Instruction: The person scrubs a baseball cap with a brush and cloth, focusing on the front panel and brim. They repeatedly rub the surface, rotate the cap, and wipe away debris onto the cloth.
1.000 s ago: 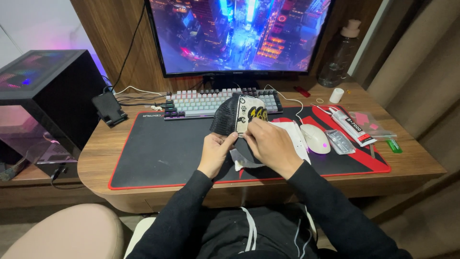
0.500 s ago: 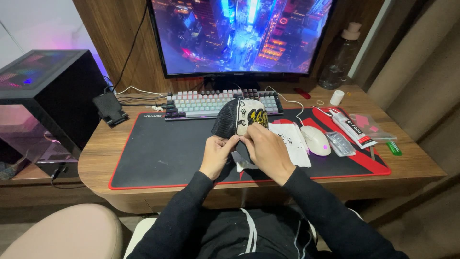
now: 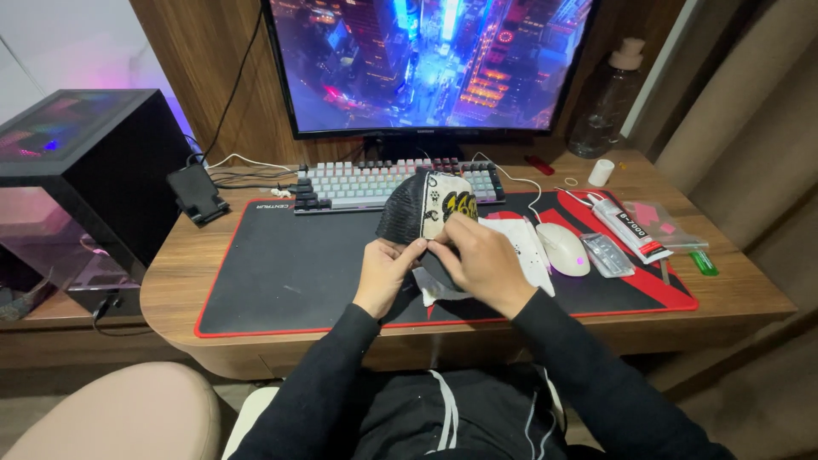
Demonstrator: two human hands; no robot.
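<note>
Cap with a black mesh back and pale patterned front sits upright between your hands over the black desk mat, just in front of the keyboard. Your left hand pinches its lower edge with fingers closed on the fabric, and your right hand curls over the front, fingers closed on it too, while a white mouse and a glue tube lie to your right
</note>
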